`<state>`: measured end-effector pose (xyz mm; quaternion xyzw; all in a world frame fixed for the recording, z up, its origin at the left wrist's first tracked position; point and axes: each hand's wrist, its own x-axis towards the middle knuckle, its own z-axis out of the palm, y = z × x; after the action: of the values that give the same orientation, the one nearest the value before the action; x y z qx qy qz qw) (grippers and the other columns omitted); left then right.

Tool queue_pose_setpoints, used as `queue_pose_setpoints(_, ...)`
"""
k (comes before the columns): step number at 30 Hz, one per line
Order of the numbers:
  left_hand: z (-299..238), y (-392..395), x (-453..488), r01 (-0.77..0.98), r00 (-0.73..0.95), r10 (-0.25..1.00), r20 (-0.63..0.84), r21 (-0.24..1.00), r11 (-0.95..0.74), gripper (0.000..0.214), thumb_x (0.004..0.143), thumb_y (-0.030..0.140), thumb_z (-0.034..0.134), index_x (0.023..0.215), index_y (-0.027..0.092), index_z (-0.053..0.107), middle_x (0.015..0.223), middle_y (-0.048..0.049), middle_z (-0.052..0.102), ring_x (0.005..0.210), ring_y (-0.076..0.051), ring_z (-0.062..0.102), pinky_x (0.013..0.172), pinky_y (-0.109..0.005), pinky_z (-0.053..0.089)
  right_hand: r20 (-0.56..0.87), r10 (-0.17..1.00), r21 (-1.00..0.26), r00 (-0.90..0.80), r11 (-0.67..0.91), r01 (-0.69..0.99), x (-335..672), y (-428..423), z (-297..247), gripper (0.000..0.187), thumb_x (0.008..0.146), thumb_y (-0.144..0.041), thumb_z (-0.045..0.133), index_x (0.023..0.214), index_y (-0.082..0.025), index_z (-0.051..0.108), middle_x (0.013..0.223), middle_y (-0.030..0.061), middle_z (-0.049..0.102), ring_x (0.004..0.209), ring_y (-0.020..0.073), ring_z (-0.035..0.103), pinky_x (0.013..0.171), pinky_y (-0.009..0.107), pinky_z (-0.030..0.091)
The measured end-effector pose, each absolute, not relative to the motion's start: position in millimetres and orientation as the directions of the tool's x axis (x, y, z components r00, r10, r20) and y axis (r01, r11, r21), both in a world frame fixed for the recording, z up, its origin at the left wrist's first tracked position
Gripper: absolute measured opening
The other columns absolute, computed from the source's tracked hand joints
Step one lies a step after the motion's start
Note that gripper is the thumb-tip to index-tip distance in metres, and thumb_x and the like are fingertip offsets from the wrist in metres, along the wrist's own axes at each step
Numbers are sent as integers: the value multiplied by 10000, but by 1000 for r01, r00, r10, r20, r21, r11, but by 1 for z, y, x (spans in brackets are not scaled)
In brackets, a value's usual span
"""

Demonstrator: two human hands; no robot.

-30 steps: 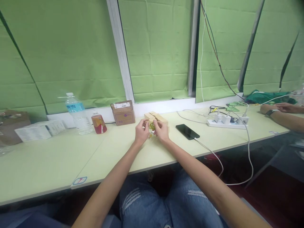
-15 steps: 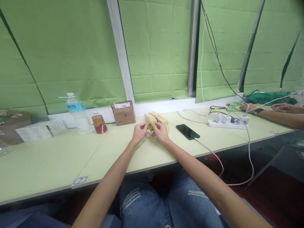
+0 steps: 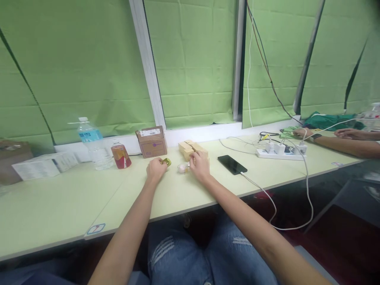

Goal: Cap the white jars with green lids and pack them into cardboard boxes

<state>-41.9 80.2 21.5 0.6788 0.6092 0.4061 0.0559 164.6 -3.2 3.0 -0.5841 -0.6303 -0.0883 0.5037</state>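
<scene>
My left hand (image 3: 156, 170) is closed on a small yellow-green round piece (image 3: 167, 161), held just above the table with its fingertips; its exact kind is too small to tell. To the right lies a small clear container (image 3: 182, 169) with something pale pink in it. Right beside that container, my right hand (image 3: 200, 166) has its thumb and fingers pinched together, and whatever is between them is hidden. Several small gold-yellow boxes (image 3: 186, 149) stand close together just behind my right hand, which covers part of them.
A black phone (image 3: 232, 164) on a white cable lies to the right, before a white power strip (image 3: 279, 155) with chargers. A brown carton (image 3: 151, 142), a red drink bottle (image 3: 121, 155) and a water bottle (image 3: 95, 146) stand left. Another person's hands (image 3: 303, 133) rest far right.
My hands were together in front of the gold boxes. My left hand has moved left with the yellow-green piece, leaving the clear container visible between them; my right hand stays near the boxes.
</scene>
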Motion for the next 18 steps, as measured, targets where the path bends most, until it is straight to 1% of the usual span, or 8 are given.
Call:
queue_pose_setpoints(3,18,86,-52,844,-110,907,405,520,-130,150,675,241,706,794,170,765,963,-198,775,993,-393,707,814,-426,507,638,736,-419,225,86,904,167,-6,5,237,942,-193,482,1024,-173,704,1178,156,623,1170,311,502,981,463,378)
queue_pose_setpoints(5,15,89,-55,864,-128,917,378,496,-84,159,686,274,716,802,179,768,981,-192,777,996,-386,708,812,-422,513,587,765,-392,266,-19,920,167,-8,6,247,934,-195,488,1071,-163,691,1203,179,605,1195,330,475,986,497,346)
queue_pose_setpoints(7,14,92,-58,873,-141,920,367,484,-59,185,721,332,710,807,181,773,987,-194,777,997,-385,708,812,-428,518,549,782,-371,294,-87,925,167,-9,5,260,927,-204,504,1118,-149,671,1229,201,592,1203,338,466,999,519,325)
queue_pose_setpoints(9,14,93,-59,876,-148,916,373,480,-55,221,764,366,684,818,174,780,985,-204,776,990,-390,708,811,-436,521,514,803,-355,302,-121,927,168,-9,5,262,930,-215,519,1142,-142,654,1263,215,580,1201,343,471,995,524,328)
queue_pose_setpoints(12,16,93,-60,872,-142,892,429,481,-93,262,828,326,613,923,161,792,1018,-204,773,989,-376,710,822,-431,523,457,836,-372,303,-130,919,168,-8,5,264,938,-230,540,1173,-146,626,1292,216,568,1209,345,490,976,507,356)
queue_pose_setpoints(15,20,91,-59,862,-77,848,524,463,-208,337,879,276,543,1105,176,772,1117,-159,761,1035,-328,704,888,-401,515,403,861,-430,310,-121,895,169,-7,6,286,946,-275,563,1208,-163,592,1297,206,566,1214,345,515,962,485,384)
queue_pose_setpoints(18,22,91,-56,845,20,815,579,426,-323,389,899,276,543,1231,191,725,1110,-119,759,1045,-293,702,919,-378,505,390,870,-465,301,-97,880,169,-6,7,314,949,-331,576,1225,-179,568,1296,196,568,1208,339,533,941,461,416)
